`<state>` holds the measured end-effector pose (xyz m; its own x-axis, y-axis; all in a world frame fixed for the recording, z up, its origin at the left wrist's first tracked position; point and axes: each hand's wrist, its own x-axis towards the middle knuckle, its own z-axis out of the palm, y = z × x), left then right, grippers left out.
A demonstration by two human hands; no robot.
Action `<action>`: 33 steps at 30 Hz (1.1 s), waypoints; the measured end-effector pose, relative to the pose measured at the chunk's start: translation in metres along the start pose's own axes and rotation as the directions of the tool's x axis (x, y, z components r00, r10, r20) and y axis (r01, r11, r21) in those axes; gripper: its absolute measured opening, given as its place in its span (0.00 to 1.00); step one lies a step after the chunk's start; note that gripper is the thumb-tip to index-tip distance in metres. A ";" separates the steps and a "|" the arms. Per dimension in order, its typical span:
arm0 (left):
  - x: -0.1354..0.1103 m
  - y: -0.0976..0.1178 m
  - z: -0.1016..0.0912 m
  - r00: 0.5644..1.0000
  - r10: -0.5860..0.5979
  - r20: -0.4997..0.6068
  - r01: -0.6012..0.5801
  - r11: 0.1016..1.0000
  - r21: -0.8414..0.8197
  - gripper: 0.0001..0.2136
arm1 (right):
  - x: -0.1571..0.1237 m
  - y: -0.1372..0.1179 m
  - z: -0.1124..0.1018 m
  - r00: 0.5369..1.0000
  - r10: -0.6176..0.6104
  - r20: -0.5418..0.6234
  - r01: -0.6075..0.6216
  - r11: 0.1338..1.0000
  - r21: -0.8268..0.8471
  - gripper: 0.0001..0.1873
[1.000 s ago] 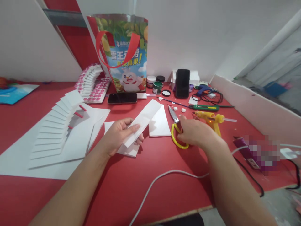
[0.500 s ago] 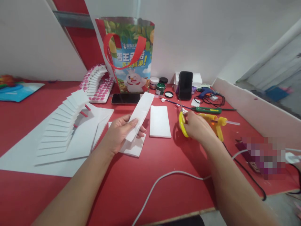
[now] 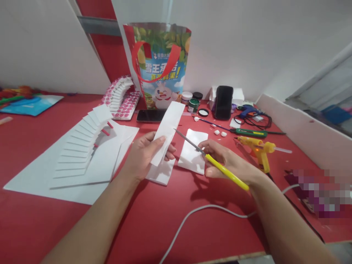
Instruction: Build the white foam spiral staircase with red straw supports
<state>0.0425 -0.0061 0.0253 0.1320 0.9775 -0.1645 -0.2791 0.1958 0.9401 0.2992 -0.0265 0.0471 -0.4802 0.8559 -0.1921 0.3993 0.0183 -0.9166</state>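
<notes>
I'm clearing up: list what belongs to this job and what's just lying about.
Belongs:
long white paper strip, in left hand
yellow-handled metal scissors, in right hand
probably yellow plastic glue gun

Seemingly lying about:
flat black rectangular phone
multicoloured red-handled bag

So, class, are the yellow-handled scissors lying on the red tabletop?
No: the right hand holds the yellow-handled scissors above the red tabletop, pointed towards the white strip in the left hand.
</notes>
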 end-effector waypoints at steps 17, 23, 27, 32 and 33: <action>-0.005 -0.012 0.006 0.986 -0.078 0.149 0.079 0.997 -0.003 0.12 | -0.001 -0.006 0.004 0.997 0.020 0.071 -0.025 0.997 0.077 0.31; -0.003 -0.015 0.005 0.984 -0.061 0.166 0.062 0.998 -0.002 0.11 | 0.000 -0.002 0.004 0.997 0.027 0.072 -0.034 0.996 0.087 0.32; -0.002 -0.013 0.005 0.982 -0.066 0.178 0.071 0.997 -0.018 0.11 | 0.002 0.000 0.006 0.997 0.047 0.055 -0.051 0.996 0.074 0.32; -0.003 -0.012 0.006 0.983 -0.077 0.169 0.083 0.996 -0.027 0.12 | 0.003 0.001 0.006 0.998 0.049 0.031 -0.051 0.996 0.069 0.30; -0.003 -0.012 0.006 0.983 -0.079 0.166 0.085 0.996 -0.029 0.12 | 0.003 0.001 0.006 0.999 0.047 0.026 -0.049 0.996 0.069 0.30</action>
<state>0.0508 -0.0117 0.0167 0.3101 0.9323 -0.1862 -0.2941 0.2804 0.9137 0.2933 -0.0267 0.0432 -0.4808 0.8421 -0.2442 0.3678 -0.0591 -0.9280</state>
